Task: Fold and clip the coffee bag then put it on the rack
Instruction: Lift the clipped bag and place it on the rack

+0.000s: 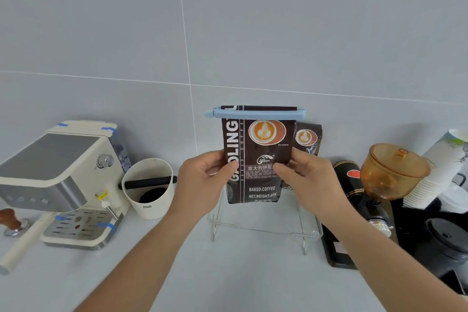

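I hold a dark brown coffee bag upright at the centre of the view, its latte-art print facing me. A light blue clip is clamped across its folded top. My left hand grips the bag's left edge and my right hand grips its right edge, thumbs on the front. The bag's bottom hangs just above the clear rack on the counter. A second coffee bag stands on the rack behind it, mostly hidden.
A cream espresso machine stands at the left, with a wooden-handled tamper beside it and a white knock box closer in. At the right are a black grinder with an amber hopper, stacked paper cups and a black lidded container.
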